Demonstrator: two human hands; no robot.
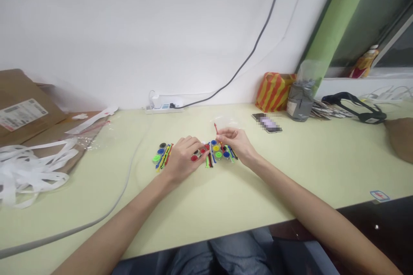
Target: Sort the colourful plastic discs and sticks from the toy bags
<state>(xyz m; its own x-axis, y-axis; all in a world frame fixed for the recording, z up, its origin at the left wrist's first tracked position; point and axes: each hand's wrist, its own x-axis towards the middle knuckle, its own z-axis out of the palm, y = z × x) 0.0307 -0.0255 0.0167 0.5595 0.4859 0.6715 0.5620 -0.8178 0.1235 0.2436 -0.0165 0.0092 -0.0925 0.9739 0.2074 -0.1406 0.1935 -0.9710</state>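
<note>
My right hand (237, 142) pinches a thin red arrow-shaped stick (216, 128) between thumb and fingertips, its pointed head up. Below it on the table lie round discs, among them a yellow disc (216, 148), a green disc (218, 155) and a blue disc (226, 154). My left hand (183, 157) hovers over or rests on red discs (194, 158), its thumb apart from the bent fingers. Several coloured sticks (210, 159) lie by the thumb tip. Left of this hand are more sticks (164, 157) and a black disc (162, 145); its palm hides part of the layout.
A clear plastic piece (224, 121) lies behind the right hand. A phone (267, 123), striped bag (274, 92) and dark wrapped container (300, 101) stand or lie at right. A power strip (164, 109) sits against the wall. Cardboard (26, 103), white straps (32, 169) and a grey cable (106, 212) occupy the left.
</note>
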